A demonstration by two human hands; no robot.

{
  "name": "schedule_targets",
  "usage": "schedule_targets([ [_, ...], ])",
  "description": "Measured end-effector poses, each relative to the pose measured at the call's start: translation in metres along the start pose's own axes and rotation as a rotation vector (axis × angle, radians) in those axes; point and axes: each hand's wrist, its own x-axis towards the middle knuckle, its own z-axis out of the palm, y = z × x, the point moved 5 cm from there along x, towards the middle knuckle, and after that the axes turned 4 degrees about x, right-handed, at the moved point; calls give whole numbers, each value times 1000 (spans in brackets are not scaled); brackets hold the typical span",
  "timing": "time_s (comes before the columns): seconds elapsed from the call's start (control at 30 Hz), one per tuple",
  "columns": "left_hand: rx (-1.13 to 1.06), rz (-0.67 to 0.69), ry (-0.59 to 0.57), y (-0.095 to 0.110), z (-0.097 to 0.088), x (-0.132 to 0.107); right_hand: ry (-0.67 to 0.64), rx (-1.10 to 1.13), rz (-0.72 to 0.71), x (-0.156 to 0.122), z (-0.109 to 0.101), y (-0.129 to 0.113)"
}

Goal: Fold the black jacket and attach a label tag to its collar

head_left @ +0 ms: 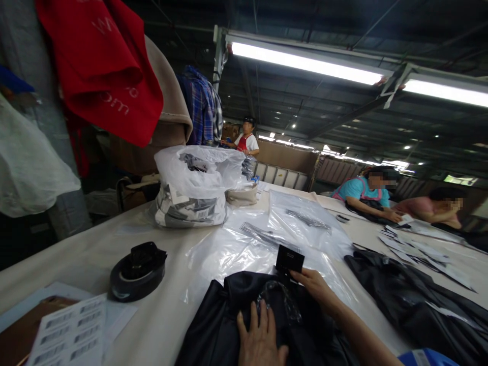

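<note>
A shiny black garment (206, 325) lies in front of me at the table's near edge. My left hand (261, 335) rests flat on it with the fingers spread. Between the thumb and fingers of my right hand (312, 284) is a black hang tag (290, 260), raised above the garment's far edge. Small pale print shows on the tag. Beside my left fingertips, a crinkled clear plastic piece (284, 300) lies on the black fabric. Just beyond the garment, clear plastic bags (229, 251) are spread over the pale table (171, 259).
Left of the garment are a black tape roll (139, 274) and a barcode label sheet (68, 333). A stuffed plastic bag (190, 198) stands farther back. On the right lie another black garment (404, 290) and several paper tags (423, 254). Co-workers (362, 195) sit across the table.
</note>
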Motion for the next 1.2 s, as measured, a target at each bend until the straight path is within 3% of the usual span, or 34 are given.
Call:
schedule_targets([
  [0.23,33,-18,47,-2,3,4,100,-132,152,25,-11,20],
  [0.43,78,-29,117,-2,7,5,-127,47,152,18,9,5],
  [0.53,92,-38,131,-3,9,6,-177,107,138,18,13,-3],
  [0.67,95,-36,140,-4,11,7,-141,109,164,25,14,-6],
  [0.93,80,-33,130,-4,11,8,-114,293,369,31,26,0],
  [1.2,86,-35,126,-3,10,8,123,638,338,47,26,6],
])
